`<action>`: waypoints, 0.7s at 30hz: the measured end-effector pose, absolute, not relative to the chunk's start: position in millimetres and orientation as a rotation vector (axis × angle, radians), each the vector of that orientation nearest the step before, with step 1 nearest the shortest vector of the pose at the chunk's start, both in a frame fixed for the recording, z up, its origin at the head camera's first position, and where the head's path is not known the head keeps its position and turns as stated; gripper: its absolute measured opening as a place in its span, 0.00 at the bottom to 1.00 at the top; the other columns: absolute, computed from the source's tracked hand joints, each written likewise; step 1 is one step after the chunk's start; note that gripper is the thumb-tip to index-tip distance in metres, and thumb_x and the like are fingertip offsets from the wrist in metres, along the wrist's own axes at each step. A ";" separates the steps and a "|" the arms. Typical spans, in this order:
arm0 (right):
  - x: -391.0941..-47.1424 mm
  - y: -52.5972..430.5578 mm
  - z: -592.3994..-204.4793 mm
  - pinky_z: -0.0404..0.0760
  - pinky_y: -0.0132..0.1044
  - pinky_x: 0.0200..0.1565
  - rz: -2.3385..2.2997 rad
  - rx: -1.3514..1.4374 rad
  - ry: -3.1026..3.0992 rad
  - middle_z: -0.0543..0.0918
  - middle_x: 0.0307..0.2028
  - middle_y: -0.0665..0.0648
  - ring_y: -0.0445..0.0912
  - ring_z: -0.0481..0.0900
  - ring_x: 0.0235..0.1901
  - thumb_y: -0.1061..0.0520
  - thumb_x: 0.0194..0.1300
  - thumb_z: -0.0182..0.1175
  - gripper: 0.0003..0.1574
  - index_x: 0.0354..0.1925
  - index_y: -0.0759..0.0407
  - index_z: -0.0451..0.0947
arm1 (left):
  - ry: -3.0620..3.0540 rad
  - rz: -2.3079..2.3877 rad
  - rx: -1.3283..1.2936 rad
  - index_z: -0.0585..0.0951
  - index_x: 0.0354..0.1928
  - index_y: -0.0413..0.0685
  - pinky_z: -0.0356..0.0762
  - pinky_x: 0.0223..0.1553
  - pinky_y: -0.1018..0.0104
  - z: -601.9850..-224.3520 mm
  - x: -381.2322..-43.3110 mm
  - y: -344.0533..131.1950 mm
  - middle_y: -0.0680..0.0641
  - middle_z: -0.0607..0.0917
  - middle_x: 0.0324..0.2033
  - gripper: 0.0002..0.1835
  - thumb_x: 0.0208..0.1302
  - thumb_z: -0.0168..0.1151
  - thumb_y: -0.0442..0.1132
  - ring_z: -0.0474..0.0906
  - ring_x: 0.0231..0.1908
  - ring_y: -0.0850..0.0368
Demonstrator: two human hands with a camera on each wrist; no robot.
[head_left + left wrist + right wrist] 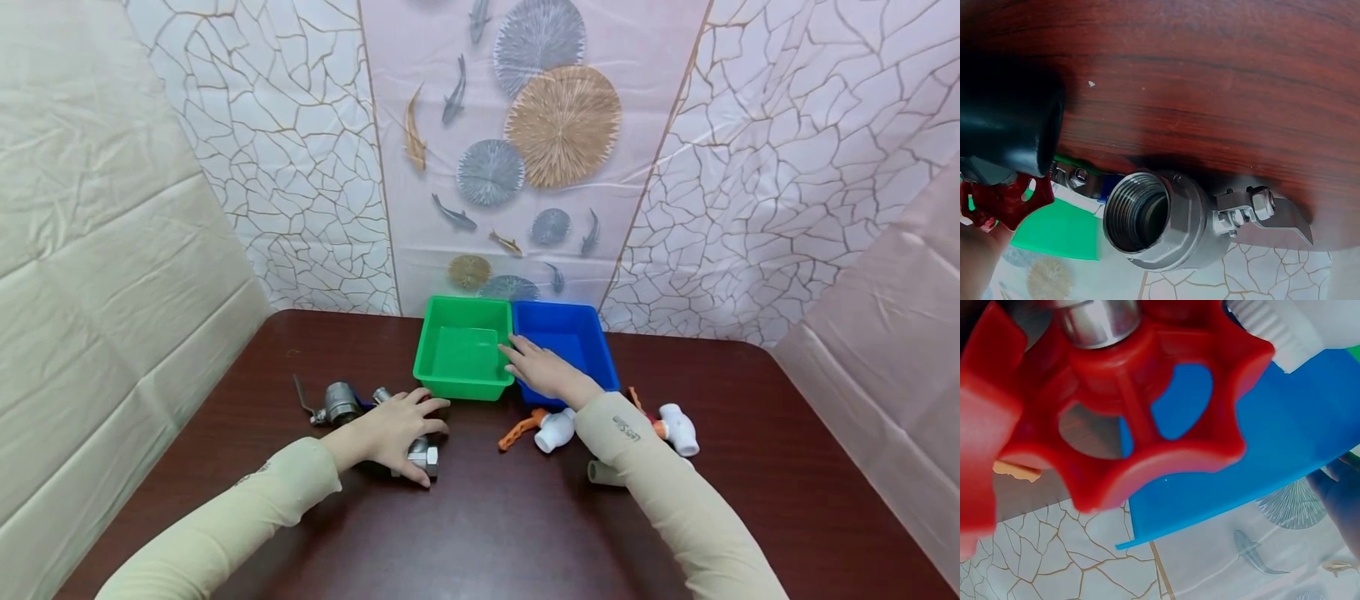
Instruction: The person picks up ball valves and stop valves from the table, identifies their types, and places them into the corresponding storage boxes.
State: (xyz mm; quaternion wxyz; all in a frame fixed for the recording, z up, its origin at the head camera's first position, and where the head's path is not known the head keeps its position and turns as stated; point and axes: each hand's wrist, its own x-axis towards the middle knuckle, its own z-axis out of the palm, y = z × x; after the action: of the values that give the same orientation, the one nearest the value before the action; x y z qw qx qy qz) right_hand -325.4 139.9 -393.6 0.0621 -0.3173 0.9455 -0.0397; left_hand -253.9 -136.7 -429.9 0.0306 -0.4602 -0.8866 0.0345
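Counter (495, 542), dark wood-grained, is filling the lower frame | patterned cloth (285, 142) is hanging above | left hand (393, 429), lower left of centre, is arching over metal valve (429, 459), fingers standing apart, contact unclear | right hand (543, 371), centre, is hanging over green bin (463, 389) and blue bin (598, 358), fingers lying straight, slightly parted

We hold our left arm, sleeved in pale cream fabric (232, 517), and our likewise sleeved right arm (667, 487) angled forward and inward. Our bare left hand (393, 432) spreads its fingers, thumb well apart; our bare right hand (542, 369) is farther forward, back upward, fingers extended toward the left.
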 end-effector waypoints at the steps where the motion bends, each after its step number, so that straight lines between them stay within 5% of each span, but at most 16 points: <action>1: -325.5 139.8 -393.7 0.56 0.54 0.61 -0.120 -0.959 2.856 0.45 0.68 0.62 0.55 0.45 0.67 0.50 0.69 0.38 0.31 0.67 0.54 0.47 | -2.729 0.102 -1.422 0.75 0.49 0.61 0.65 0.51 0.50 -430.5 -254.0 -136.6 0.48 0.66 0.59 0.38 0.37 0.52 0.76 0.59 0.58 0.46; 14: -326.6 138.2 -396.0 0.54 0.51 0.63 -0.141 -0.972 2.865 0.45 0.67 0.63 0.55 0.45 0.67 0.50 0.70 0.37 0.30 0.67 0.53 0.48 | -2.694 0.096 -1.405 0.76 0.32 0.59 0.70 0.45 0.57 -428.5 -254.9 -133.9 0.48 0.71 0.54 0.30 0.35 0.57 0.73 0.64 0.50 0.50; 21: -325.9 138.4 -395.0 0.55 0.51 0.63 -0.144 -0.969 2.858 0.45 0.67 0.63 0.56 0.46 0.67 0.50 0.69 0.37 0.30 0.67 0.53 0.49 | -2.628 0.139 -1.423 0.79 0.31 0.58 0.71 0.45 0.55 -427.3 -252.7 -130.8 0.46 0.71 0.54 0.29 0.34 0.58 0.72 0.65 0.49 0.47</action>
State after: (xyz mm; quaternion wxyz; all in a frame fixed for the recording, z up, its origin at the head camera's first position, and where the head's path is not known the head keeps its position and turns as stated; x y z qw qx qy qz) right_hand -325.9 138.4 -395.0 0.0602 -0.3202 0.9442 -0.0475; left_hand -252.7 -130.8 -427.3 0.0748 -0.4744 -0.8759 0.0465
